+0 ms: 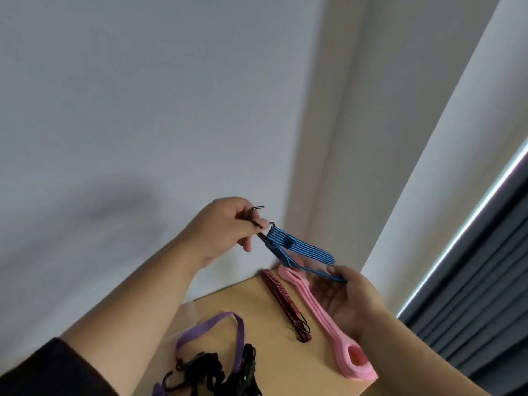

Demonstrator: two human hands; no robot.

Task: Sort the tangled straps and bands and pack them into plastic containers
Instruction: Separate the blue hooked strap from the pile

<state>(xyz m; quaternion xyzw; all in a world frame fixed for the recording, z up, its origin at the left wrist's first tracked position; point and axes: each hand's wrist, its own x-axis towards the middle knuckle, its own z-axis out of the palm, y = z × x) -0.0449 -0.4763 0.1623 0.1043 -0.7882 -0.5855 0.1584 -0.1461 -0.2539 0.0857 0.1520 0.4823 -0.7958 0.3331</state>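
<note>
Left hand: your left hand (225,227) is raised above the table's far edge, fingers curled round the dark metal hook (255,214) at one end of the flat blue striped elastic strap (303,247).
Right hand: your right hand (347,302) sits lower and to the right, palm turned up, thumb and fingertips pinching the other, thin end of the blue strap.
Blue strap: it hangs in the air between your two hands, folded into a short bundle near the hook and running down toward your right hand, above the far corner of the table.
Table: a light wooden tabletop (257,304) stands against a pale grey wall (143,110).
Pink band: a thick pink rubber loop band (328,324) lies flat along the table's right side, partly under your right hand.
Dark red strap: a dark red striped elastic strap with black hooks (285,302) lies just left of the pink band, roughly parallel to it.
Purple band: a flat purple elastic band (211,327) loops on the near left part of the table.
Black tangle: a heap of black straps and hooks (217,372) lies tangled with the purple band at the bottom edge.
Curtain: a dark grey pleated curtain (485,281) hangs at the right.
</note>
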